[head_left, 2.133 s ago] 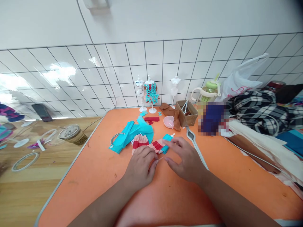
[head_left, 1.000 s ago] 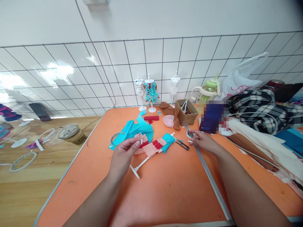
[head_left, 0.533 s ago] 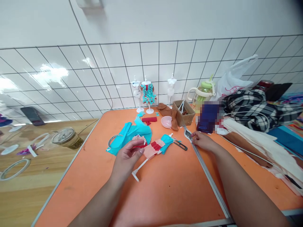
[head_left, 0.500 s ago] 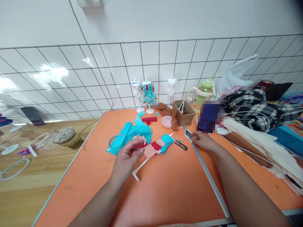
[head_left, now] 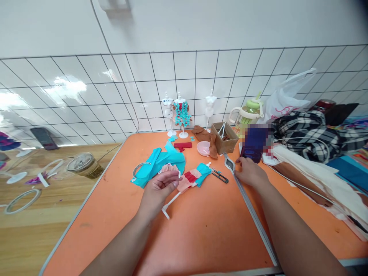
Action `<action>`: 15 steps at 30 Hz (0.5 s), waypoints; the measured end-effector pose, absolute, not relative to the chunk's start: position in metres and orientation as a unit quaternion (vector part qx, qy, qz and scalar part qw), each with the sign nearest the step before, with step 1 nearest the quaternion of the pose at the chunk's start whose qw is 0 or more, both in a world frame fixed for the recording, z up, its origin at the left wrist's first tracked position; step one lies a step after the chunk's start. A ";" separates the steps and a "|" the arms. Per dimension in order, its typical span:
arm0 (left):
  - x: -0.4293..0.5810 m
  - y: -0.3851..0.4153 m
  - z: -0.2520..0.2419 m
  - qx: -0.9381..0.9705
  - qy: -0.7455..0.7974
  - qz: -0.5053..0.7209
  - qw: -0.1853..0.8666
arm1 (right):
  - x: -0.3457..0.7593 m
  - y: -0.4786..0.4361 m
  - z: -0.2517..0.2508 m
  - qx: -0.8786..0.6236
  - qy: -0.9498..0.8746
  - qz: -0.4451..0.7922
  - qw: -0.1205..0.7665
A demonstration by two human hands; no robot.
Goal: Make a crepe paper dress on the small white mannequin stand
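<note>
My left hand (head_left: 161, 188) is over the middle of the orange table (head_left: 207, 245), thumb and fingertips brought together around a small pale bit that I cannot make out. Just beyond it lies a mini dress form (head_left: 189, 179) on its side, wrapped in pink, red and turquoise paper, its white stand towards me. Turquoise crepe paper (head_left: 152, 165) with a tape roll (head_left: 140, 168) on it is left of that. My right hand (head_left: 251, 172) has its fingers apart, the tips at the lower edge of a phone (head_left: 253, 143). Black thread snips (head_left: 220, 176) lie between my hands.
Three small dress forms stand by the wall, the middle one (head_left: 182, 115) in turquoise and red. Near them are a pink dish (head_left: 203, 148), a cardboard box (head_left: 224, 140) and a green-lidded bottle (head_left: 250, 111). Paper sheets (head_left: 310, 168) and plaid cloth (head_left: 301, 130) fill the right.
My right hand has shifted from the grey strip to the phone's lower edge. My left hand has moved slightly right, still pinched. The whole view has shifted a little.
</note>
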State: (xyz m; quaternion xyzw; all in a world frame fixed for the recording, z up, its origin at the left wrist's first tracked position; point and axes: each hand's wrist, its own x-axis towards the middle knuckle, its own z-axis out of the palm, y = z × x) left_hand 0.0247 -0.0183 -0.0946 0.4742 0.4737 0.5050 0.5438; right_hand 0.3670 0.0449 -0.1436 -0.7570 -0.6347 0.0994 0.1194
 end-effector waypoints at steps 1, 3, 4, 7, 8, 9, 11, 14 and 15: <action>0.025 -0.018 -0.097 0.471 0.470 0.501 0.554 | 0.355 0.040 -0.139 -0.729 -0.662 0.056 0.168; 0.026 -0.018 -0.100 0.470 0.464 0.485 0.573 | 0.327 0.027 -0.129 -0.623 -0.730 -0.011 0.281; 0.028 -0.019 -0.100 0.468 0.461 0.476 0.585 | 0.312 0.019 -0.125 -0.562 -0.759 -0.033 0.328; 0.035 -0.025 -0.098 0.451 0.433 0.455 0.634 | 0.272 -0.005 -0.116 -0.422 -0.806 -0.115 0.398; 0.037 -0.027 -0.097 0.442 0.419 0.452 0.652 | 0.263 -0.012 -0.114 -0.388 -0.818 -0.136 0.403; 0.039 -0.029 -0.095 0.436 0.405 0.449 0.666 | 0.255 -0.018 -0.114 -0.371 -0.820 -0.158 0.407; 0.040 -0.033 -0.094 0.437 0.380 0.443 0.685 | 0.247 -0.025 -0.115 -0.356 -0.820 -0.192 0.405; 0.039 -0.035 -0.095 0.434 0.341 0.424 0.718 | 0.244 -0.028 -0.120 -0.359 -0.814 -0.220 0.400; 0.039 -0.035 -0.095 0.423 0.331 0.418 0.733 | 0.244 -0.028 -0.121 -0.362 -0.810 -0.222 0.404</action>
